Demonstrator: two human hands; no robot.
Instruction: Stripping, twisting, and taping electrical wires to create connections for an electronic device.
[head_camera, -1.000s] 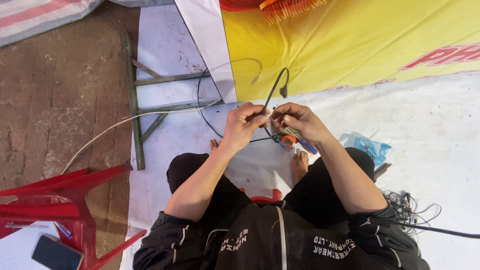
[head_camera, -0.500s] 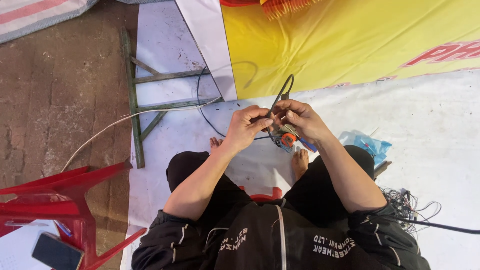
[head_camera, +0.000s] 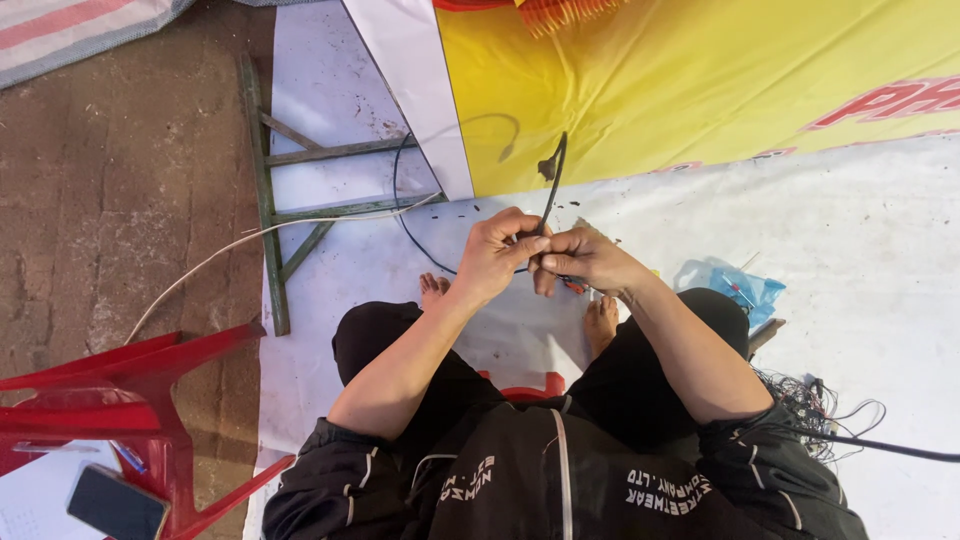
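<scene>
Now I see both sets of fingertips pinched together on a black cable (head_camera: 551, 180): my left hand (head_camera: 497, 255) and right hand (head_camera: 583, 258) meet thumb to thumb, closed on it above my knees. The cable's free end stands up over the yellow banner (head_camera: 700, 90), and its slack loops down across the white sheet (head_camera: 860, 240). Left lies a green frame (head_camera: 268, 200); nearer, a red chair (head_camera: 120, 385); right, a blue bag (head_camera: 735, 288).
</scene>
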